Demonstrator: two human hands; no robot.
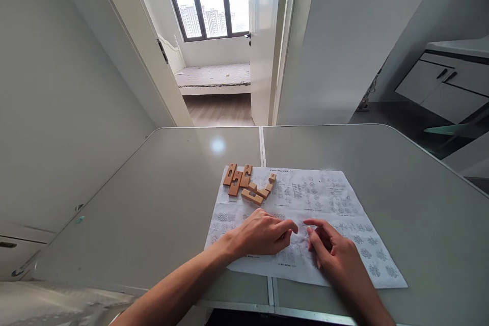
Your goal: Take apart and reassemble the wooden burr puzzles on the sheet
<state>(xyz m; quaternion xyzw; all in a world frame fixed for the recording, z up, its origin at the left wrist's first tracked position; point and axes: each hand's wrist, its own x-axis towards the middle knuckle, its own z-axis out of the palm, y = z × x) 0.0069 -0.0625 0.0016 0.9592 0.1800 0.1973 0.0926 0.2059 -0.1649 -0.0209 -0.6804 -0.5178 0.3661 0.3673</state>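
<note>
A white printed instruction sheet lies flat on the grey table. Several notched wooden puzzle pieces rest on the sheet's far left corner. My left hand lies on the sheet near its front edge, fingers curled and pressed down on the paper. My right hand rests beside it, its fingertips meeting the left hand's over a crumpled patch of the sheet. Both hands pinch or press that paper. The wooden pieces sit apart from both hands, further away.
The table has a seam down its middle and rounded far corners. Beyond it an open doorway leads to a room with a window. A white cabinet stands at the right, a wall at the left.
</note>
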